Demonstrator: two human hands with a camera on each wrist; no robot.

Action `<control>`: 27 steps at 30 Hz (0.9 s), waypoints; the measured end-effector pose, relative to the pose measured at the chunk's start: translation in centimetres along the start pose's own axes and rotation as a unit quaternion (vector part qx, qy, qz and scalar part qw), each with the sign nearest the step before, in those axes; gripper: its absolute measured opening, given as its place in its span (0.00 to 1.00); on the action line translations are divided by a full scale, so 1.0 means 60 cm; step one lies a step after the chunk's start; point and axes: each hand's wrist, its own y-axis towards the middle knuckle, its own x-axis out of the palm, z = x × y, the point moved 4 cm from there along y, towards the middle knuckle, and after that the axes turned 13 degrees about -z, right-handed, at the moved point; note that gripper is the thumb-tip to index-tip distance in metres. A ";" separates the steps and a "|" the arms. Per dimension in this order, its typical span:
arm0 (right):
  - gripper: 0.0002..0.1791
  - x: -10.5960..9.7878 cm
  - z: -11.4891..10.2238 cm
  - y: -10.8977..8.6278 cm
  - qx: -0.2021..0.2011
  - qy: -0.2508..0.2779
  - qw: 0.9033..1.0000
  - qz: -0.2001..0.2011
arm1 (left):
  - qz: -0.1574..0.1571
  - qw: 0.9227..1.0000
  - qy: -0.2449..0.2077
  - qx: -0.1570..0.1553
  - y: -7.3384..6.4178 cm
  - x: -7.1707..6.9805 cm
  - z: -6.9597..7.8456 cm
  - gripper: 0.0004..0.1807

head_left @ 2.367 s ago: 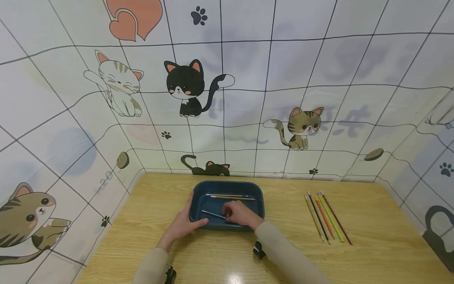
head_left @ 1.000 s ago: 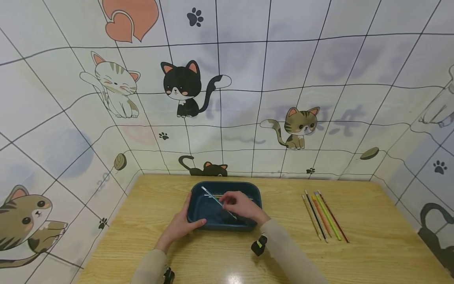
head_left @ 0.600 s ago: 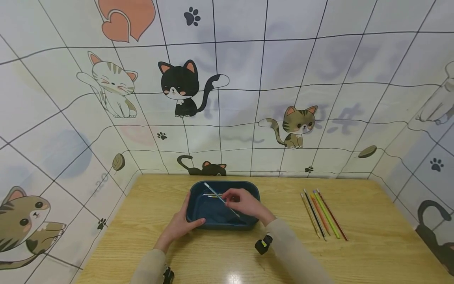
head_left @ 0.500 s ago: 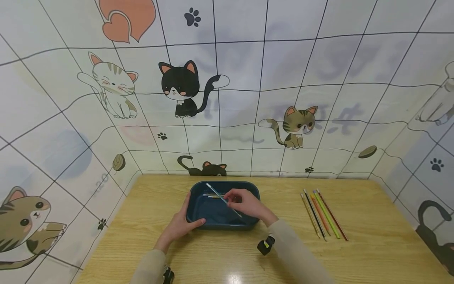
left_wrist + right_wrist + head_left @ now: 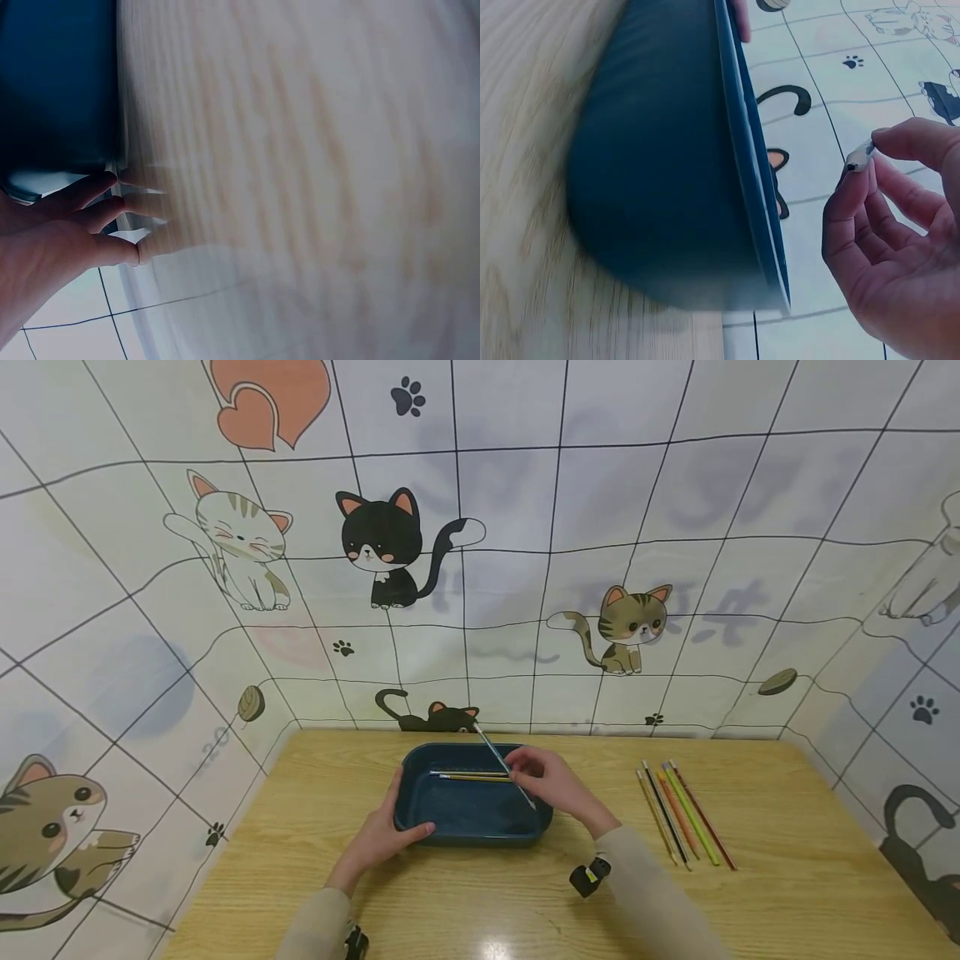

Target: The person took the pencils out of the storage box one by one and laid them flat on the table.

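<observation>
In the head view, a dark blue tray (image 5: 468, 839) stands on the wooden table, with a couple of pencils (image 5: 474, 777) lying across its far part. My right hand (image 5: 553, 783) pinches a light blue pencil (image 5: 491, 746) between thumb and fingers, tilted over the tray's right side. One end of that pencil (image 5: 860, 159) pokes out of the fingertips in the right wrist view. At the tray's near left corner my left hand (image 5: 381, 837) rests with straight fingers along the outer wall and the thumb at the front rim. The left wrist view shows its fingers (image 5: 96, 216) stretched beside the wall.
To the right of the tray, several pencils (image 5: 688, 818) in different colours lie side by side on the table (image 5: 600, 910). A white cloth (image 5: 510, 585) printed with cats and grid lines rises behind and at both sides.
My right hand has lifted the light blue pencil off the tray's floor and moved it up and to the right. My left hand stays at the tray's left corner.
</observation>
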 end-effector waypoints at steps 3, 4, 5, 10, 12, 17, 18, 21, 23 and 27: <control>0.10 -0.010 0.029 -0.004 0.009 -0.006 1.000 0.009 | 0.000 1.000 -0.002 0.001 0.000 0.000 0.000 0.60; 0.11 -0.014 0.038 -0.006 0.008 -0.008 1.000 0.011 | 0.000 1.000 -0.002 0.001 0.000 -0.001 0.000 0.60; 0.11 -0.018 0.045 -0.009 0.009 -0.009 1.000 0.014 | 0.000 1.000 -0.003 0.001 -0.001 -0.001 0.000 0.60; 0.12 -0.042 0.061 -0.025 0.010 -0.016 0.999 0.034 | -0.001 1.000 -0.005 0.001 0.000 -0.001 0.000 0.60; 0.12 -0.051 0.065 -0.033 0.014 -0.025 0.999 0.041 | -0.001 1.000 -0.004 0.001 -0.001 0.000 0.000 0.60; 0.11 -0.068 0.077 -0.059 0.027 -0.042 0.998 0.048 | 0.000 1.000 0.001 -0.001 -0.002 0.000 0.001 0.60; 0.11 -0.071 0.079 -0.064 0.031 -0.045 0.997 0.049 | 0.001 1.000 0.002 0.000 -0.002 -0.001 0.001 0.60; 0.10 -0.080 0.085 -0.078 0.032 -0.051 0.997 0.046 | 0.003 1.000 0.004 0.001 -0.002 -0.001 0.001 0.60; 0.10 -0.086 0.088 -0.088 0.034 -0.058 0.997 0.043 | 0.003 1.000 0.003 0.002 -0.002 -0.001 0.001 0.60; 0.11 -0.098 0.094 -0.108 0.044 -0.061 0.996 0.038 | 0.005 1.000 0.005 0.001 -0.002 0.000 0.001 0.60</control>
